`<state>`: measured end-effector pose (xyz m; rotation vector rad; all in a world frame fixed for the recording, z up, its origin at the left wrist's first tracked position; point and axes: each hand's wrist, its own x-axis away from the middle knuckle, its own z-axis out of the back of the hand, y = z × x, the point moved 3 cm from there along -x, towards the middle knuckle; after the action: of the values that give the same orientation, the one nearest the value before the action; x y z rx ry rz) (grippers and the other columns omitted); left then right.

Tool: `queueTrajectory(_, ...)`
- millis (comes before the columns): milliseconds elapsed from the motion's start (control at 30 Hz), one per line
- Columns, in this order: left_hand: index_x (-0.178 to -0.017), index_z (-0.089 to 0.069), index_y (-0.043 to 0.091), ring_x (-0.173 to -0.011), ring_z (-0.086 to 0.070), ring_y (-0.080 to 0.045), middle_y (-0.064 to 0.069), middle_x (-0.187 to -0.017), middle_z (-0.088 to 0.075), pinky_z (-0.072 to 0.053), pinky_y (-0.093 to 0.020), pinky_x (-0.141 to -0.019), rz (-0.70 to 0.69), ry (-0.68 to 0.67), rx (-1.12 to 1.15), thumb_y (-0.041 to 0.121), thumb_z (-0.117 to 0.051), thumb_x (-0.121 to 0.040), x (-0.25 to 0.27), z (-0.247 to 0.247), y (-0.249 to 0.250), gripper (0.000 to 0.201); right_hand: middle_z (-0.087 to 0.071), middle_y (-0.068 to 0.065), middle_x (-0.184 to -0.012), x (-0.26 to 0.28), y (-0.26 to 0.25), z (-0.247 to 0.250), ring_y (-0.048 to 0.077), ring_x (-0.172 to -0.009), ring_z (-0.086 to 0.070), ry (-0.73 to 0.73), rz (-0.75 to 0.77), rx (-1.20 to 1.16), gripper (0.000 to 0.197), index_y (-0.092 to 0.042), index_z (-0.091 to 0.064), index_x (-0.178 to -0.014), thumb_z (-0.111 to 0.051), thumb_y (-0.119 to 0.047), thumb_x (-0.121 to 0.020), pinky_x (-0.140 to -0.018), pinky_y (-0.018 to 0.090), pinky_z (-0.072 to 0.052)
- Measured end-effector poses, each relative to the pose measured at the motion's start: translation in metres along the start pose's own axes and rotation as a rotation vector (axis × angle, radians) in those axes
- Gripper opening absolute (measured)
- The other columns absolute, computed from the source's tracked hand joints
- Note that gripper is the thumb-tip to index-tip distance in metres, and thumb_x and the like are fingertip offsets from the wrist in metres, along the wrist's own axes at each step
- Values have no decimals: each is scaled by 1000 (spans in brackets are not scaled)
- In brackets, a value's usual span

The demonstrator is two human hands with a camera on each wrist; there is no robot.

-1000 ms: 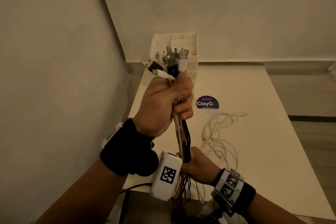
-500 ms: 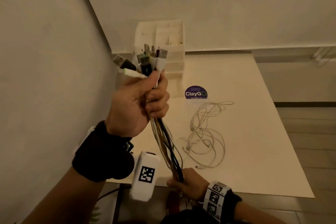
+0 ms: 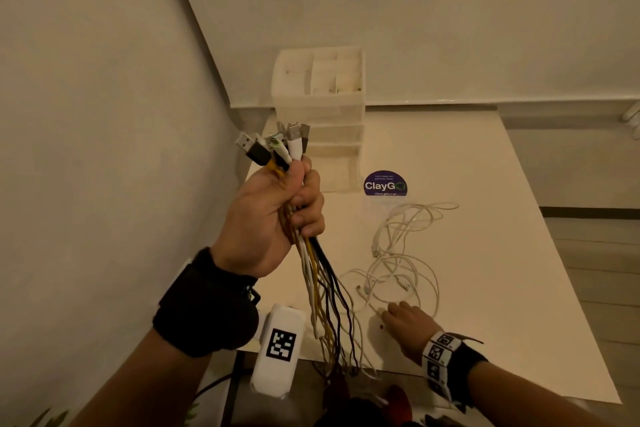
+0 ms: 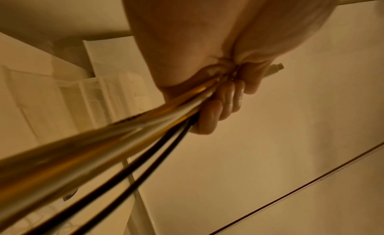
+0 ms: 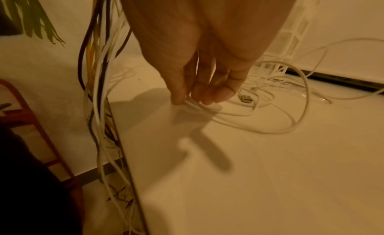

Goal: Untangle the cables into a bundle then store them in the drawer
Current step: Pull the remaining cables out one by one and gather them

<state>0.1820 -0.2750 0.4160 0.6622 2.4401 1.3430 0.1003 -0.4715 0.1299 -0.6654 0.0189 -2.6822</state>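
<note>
Our left hand (image 3: 277, 218) squeezes the cable bundle (image 3: 322, 291) up high. Our right hand (image 3: 405, 322) pinches a white cable (image 3: 408, 274) on the table (image 3: 519, 288), loops trailing toward twelve o'clock.

a purple claygo sticker (image 3: 385, 184) sits on the white table (image 3: 502, 253).

A round purple sticker (image 3: 385, 184) on the table (image 3: 485, 288), beyond the right hand (image 3: 405, 324), reads "ClayGo"; its smaller print is too small to read.
</note>
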Motion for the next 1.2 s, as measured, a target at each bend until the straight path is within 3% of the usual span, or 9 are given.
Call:
queueTrajectory(167, -82, -42, 13, -48, -44, -18, -1, -61, -41, -46, -37, -57, -28, 42, -59, 29, -41, -96, -8, -1, -5, 21, -46, 3, -126, 7, 7, 3, 27, -116, -46, 161, -59, -55, 30, -20, -46, -125, -42, -15, -96, -96, 37, -34)
queueTrajectory(267, -81, -41, 12, -47, -47, -20, -1, -58, -38, -50, -41, -62, -48, 22, -105, 28, -38, -97, -15, -5, -6, 23, -59, -9, -100, 18, 20, 43, 18, -94, -56, 419, -124, -469, 15, -31, -45, -106, -34, -21, -102, -84, 28, -41)
queueTrajectory(400, -75, -26, 17, -40, -26, -9, 3, -56, -27, -31, -25, -44, -4, 25, -67, 29, -42, -96, -25, -9, -7, 29, -54, -8, -93, 38, 43, 120, 11, -85, -55, 872, -145, -820, 12, -29, -50, -92, -43, -34, -100, -71, 16, -41)
queueTrajectory(567, -74, -24, 18, -39, -20, -7, 3, -56, -25, -15, -24, -42, -20, 42, -16, 29, -44, -96, -37, -12, -10, 31, -67, 2, -71, 59, 60, 205, 10, -59, -58, 1080, -157, -1015, 10, -27, -48, -98, -39, -26, -101, -55, 18, -41)
queueTrajectory(633, -73, -32, 18, -39, -22, -7, 2, -57, -26, -17, -23, -42, -26, 47, -3, 29, -44, -96, -42, -13, -10, 28, -60, 6, -60, 70, 58, 242, 17, -50, -54, 1155, -120, -1067, 11, -24, -49, -105, -38, -20, -103, -54, 32, -46)
queueTrajectory(700, -70, -34, 18, -39, -25, -7, 2, -58, -26, -23, -20, -41, -35, 70, -18, 30, -44, -97, -47, -15, -12, 31, -50, 5, -57, 78, 56, 278, 26, -51, -45, 1187, -55, -1158, 19, -23, -51, -109, -37, -13, -103, -53, 44, -42)
queueTrajectory(900, -76, -43, 14, -38, -18, -9, 0, -56, -22, -17, -18, -39, -71, 118, -96, 20, -60, -85, -61, -28, -16, 20, -67, 9, -80, 83, 7, 324, 23, -55, -46, 906, 287, -1462, 17, -4, -45, -116, -39, -11, -101, -52, 29, -39)
queueTrajectory(1067, -73, -63, 14, -37, -28, -8, 4, -50, -38, -18, -21, -39, -130, 23, -179, 41, -62, -84, -60, -43, -18, 29, -68, 10, -67, 79, -26, 314, 18, -49, -60, 1032, 205, -1395, 10, -2, -58, -90, -58, -11, -93, -49, 26, -49)
queueTrajectory(1200, -70, -53, 7, -33, -38, -6, 7, -46, -46, -26, -17, -39, -126, 101, -240, 33, -54, -94, -63, -45, -20, 35, -68, 11, -74, 70, -26, 298, 23, -59, -68, 1111, 62, -1281, 9, -20, -67, -79, -70, -16, -86, -55, 41, -57)
